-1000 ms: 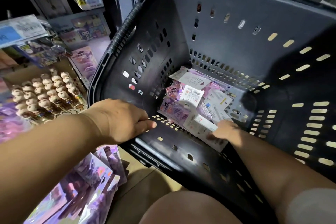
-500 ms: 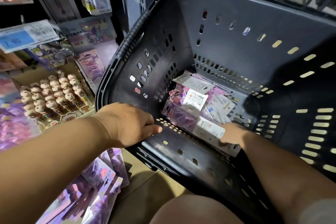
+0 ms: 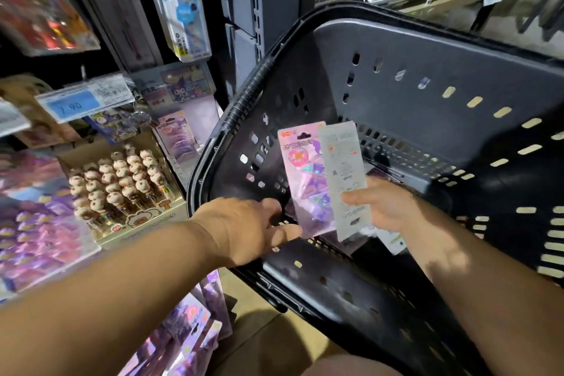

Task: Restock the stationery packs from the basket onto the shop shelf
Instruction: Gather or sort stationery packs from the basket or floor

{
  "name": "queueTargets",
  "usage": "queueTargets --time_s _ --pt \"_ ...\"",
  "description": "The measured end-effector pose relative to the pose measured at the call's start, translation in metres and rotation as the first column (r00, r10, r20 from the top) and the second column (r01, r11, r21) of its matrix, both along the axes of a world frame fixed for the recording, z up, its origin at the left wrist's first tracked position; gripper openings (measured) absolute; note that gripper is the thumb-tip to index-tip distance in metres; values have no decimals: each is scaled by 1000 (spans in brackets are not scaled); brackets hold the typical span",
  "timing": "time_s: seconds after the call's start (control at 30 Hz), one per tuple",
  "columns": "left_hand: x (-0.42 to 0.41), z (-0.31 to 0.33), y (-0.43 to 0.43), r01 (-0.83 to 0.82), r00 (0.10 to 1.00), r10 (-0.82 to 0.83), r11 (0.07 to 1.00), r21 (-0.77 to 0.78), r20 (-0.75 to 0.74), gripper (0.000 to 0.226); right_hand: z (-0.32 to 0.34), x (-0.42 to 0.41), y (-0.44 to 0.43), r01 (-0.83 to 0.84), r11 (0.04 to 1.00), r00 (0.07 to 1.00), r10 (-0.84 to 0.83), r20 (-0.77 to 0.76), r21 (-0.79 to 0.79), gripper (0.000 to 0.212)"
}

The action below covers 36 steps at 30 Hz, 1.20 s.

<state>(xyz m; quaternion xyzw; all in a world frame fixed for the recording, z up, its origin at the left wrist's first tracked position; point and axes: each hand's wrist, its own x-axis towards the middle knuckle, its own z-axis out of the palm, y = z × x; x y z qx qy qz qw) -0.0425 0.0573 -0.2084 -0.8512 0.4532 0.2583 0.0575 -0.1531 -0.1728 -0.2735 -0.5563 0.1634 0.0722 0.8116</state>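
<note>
Your R hand has lifted a pink pack and a white pack off the basket floor, gripping their lower ends. They sit side by side, long axes upright, pink's hang-tab end up. L hand is at the near rim, thumb at pink's bottom; grip can't tell. Pens stand on the left.

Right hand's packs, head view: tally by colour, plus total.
Pink pack: 1
White pack: 1
Total: 2 showing, fanned in the right hand. I cannot tell whether more packs are hidden behind them.
</note>
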Motion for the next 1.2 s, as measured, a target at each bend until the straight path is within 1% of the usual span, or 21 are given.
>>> queueTargets --time_s 0.03,0.07,0.1,0.13,0.17,0.2,0.23,0.27,0.3,0.33,0.37,0.47,0.5,0.6,0.67,0.73,0.93,1.0,1.07,1.2 --pt "0 3 -1 -87 995 82 994 -68 -62 76 6 7 11 -5 1000 1000 5 31 18 68" --pt "1 5 -2 -203 972 177 965 -165 -156 87 13 13 23 -4 1000 999 4 43 12 63" --pt "1 8 -3 -336 925 260 899 -280 -277 92 18 17 31 11 1000 999 -11 46 9 58" --pt "1 10 -4 -474 857 314 792 -384 -409 92 23 21 39 31 999 998 -32 55 8 51" --pt "2 9 -4 -597 776 332 663 -452 -537 89 27 24 46 48 999 997 -49 66 10 45" --pt "3 8 -5 -695 691 316 539 -476 -650 84 32 26 52 62 998 995 -63 78 12 41" --pt "3 6 -6 -772 604 285 442 -457 -744 80 35 28 58 84 996 991 -85 100 16 37" --pt "2 5 -7 -829 524 248 368 -421 -815 78 38 29 62 120 992 985 -122 125 22 31" --pt "2 4 -8 -865 468 225 316 -390 -855 79 40 31 67 166 986 976 -169 139 31 26" --pt "2 5 -9 -885 436 225 285 -369 -871 79 41 32 69 212 977 966 -215 140 39 26" --pt "2 6 -10 -896 415 221 267 -354 -883 77 41 33 71 245 969 958 -249 141 45 26" --pt "4 6 -13 -925 349 185 228 -306 -919 60 42 33 76 307 951 934 -307 181 29 24" --pt "6 3 -13 -928 343 186 217 -302 -921 55 43 33 77 318 947 928 -319 193 37 24" --pt "9 -3 -14 -912 400 240 197 -359 -885 47 46 32 77 367 926 903 -377 206 89 24" --pt "8 -4 -15 -904 420 246 200 -379 -874 50 44 32 75 395 911 892 -412 189 119 22" --pt "7 -3 -15 -902 420 220 207 -379 -881 49 44 32 75 411 904 888 -427 174 120 20" --pt "7 0 -13 -909 389 142 217 -354 -910 29 53 32 70 526 850 834 -525 169 39 11" --pt "5 0 -12 -902 400 126 230 -366 -908 24 56 33 69 531 847 837 -526 152 12 9" --pt "4 -1 -11 -893 419 126 236 -383 -899 18 58 33 72 512 859 850 -511 130 25 9" --pt "4 -4 -13 -890 443 182 210 -405 -878 27 59 34 84 525 845 841 -534 93 100 10"
